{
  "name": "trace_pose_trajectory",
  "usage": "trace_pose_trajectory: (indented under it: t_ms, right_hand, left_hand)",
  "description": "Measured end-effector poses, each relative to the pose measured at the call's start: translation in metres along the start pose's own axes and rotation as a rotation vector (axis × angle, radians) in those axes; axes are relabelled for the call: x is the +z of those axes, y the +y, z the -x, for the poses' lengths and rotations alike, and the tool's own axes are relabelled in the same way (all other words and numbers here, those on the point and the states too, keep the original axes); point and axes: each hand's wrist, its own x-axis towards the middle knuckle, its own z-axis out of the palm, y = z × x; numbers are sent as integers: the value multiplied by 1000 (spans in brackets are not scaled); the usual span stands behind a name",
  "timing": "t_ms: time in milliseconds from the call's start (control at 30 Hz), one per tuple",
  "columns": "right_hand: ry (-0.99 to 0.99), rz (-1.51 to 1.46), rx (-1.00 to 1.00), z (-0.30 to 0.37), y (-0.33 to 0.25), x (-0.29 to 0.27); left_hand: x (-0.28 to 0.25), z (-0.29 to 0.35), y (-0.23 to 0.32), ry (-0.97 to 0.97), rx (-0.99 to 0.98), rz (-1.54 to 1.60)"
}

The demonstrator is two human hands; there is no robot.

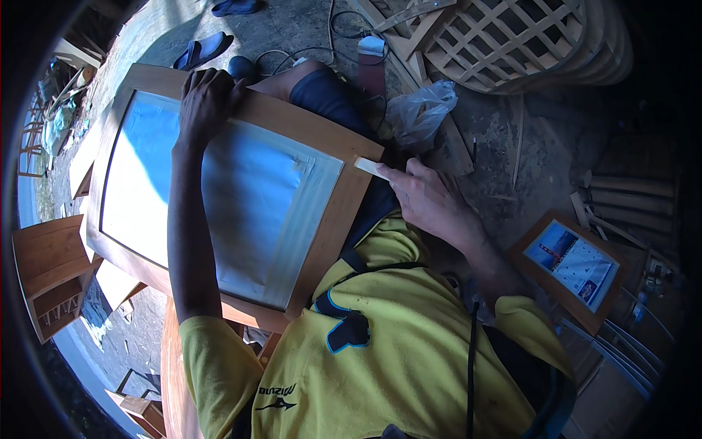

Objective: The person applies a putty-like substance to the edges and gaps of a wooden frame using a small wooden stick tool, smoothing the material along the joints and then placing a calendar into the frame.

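Clearly we have a wooden-framed mirror (pixel 234 197) propped across our lap, its glass throwing back blue sky. Our left hand (pixel 208 99) is curled over the far rail of the frame, fingers closed on the wood, steadying it. Our right hand (pixel 431 201) pinches a small pale block (pixel 369 167), probably a folded piece of sandpaper, though the view is too coarse to be sure, against the frame corner nearest that hand.

We judge the main risk to be the frame pivoting on the knee under it: pressure at the corner below the right fingertips could tip the panel away from the left grip, and the glass could slide toward the ground. The block could also skid off the wood onto the glass beside it and scratch it.

As for containers, a crumpled clear plastic bag (pixel 420 110) lies beyond the right hand; its contents cannot be made out. A wooden lattice basket (pixel 512 40) sits farther off, seemingly empty. A smaller framed picture (pixel 574 267) rests outside the right wrist.
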Motion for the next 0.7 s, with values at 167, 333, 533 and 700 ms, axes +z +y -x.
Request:
trace_pose_trajectory:
  t_ms: [167,333,533,700]
  right_hand:
    - [16,-64,53,28,8,17]
    - [58,-258,35,46,27,39]
    - [217,-402,-54,41,29,55]
    - [216,-432,-45,51,41,47]
  left_hand:
    - [-2,-5,3,-6,3,-6]
    - [-2,-6,5,26,36,-17]
    - [1,-5,2,27,48,-11]
    - [-1,-7,4,-3,14,4]
